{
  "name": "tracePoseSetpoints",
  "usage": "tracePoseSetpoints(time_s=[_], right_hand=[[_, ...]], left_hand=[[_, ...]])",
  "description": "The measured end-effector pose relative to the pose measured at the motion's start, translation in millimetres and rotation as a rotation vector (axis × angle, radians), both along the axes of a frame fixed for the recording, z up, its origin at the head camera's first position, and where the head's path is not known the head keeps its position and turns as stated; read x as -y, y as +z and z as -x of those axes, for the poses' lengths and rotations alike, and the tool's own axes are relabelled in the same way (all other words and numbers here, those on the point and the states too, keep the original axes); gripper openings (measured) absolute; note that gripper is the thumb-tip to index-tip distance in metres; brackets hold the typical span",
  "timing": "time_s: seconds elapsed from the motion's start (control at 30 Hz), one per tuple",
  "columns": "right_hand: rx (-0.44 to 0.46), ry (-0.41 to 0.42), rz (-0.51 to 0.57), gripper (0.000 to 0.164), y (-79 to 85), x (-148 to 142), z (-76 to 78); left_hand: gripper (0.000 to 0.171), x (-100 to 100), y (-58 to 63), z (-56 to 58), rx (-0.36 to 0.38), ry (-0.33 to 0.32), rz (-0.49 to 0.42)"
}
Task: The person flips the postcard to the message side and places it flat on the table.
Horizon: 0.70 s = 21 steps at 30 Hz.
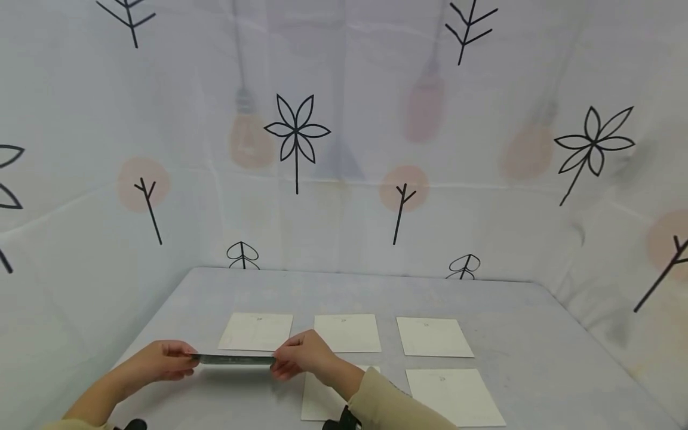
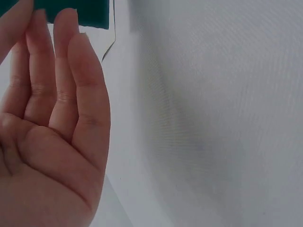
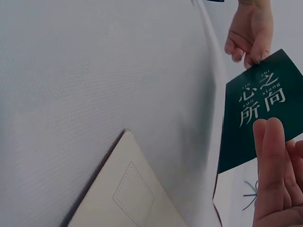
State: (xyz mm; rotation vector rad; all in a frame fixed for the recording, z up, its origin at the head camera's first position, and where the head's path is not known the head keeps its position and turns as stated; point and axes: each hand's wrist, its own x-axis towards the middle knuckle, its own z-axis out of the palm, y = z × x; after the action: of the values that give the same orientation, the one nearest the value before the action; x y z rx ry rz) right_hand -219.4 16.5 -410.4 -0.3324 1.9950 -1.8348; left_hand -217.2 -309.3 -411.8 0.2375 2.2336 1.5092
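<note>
A dark green postcard [image 3: 236,137] with white Chinese characters is stretched between both hands over the table; the head view shows it nearly edge-on as a thin strip [image 1: 235,359]. My left hand [image 1: 166,360] pinches one end between thumb and fingers, and its palm [image 2: 52,156] fills much of the left wrist view. At the opposite end, my right hand [image 1: 305,355] grips the postcard with thumb and fingertips. Just behind it lies a cream postcard [image 1: 257,334], blank side up. Another cream postcard [image 1: 322,403] is partly hidden under the right forearm.
More cream postcards lie in rows on the pale table [image 1: 516,334]: one at back middle [image 1: 349,337], one at back right [image 1: 434,337] and one at front right [image 1: 457,397]. A white curtain [image 1: 344,227] with plant and bulb drawings hangs around the table.
</note>
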Motion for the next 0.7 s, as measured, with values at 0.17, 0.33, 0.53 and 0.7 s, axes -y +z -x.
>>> tracePoseSetpoints(time_s=[0.17,0.33,0.53,0.7], right_hand=[[-0.007,-0.007,-0.014,0.013,2.2,1.1,-0.2],[-0.016,-0.015,-0.042,0.006,2.3,1.5,-0.8],[0.002,-0.058,-0.054,0.01,-0.1,4.0,-2.1],[0.023,-0.062,-0.07,0.035,-1.9,4.9,-2.1]], left_hand=[[0.035,5.1,1.1,-0.7,0.022,-0.041,-0.049],[0.028,8.2,-1.4,1.2,0.072,-0.026,-0.08],[0.029,5.5,-3.0,0.9,0.111,-0.016,-0.154],[0.039,-1.0,-2.4,-1.4,0.116,0.023,-0.125]])
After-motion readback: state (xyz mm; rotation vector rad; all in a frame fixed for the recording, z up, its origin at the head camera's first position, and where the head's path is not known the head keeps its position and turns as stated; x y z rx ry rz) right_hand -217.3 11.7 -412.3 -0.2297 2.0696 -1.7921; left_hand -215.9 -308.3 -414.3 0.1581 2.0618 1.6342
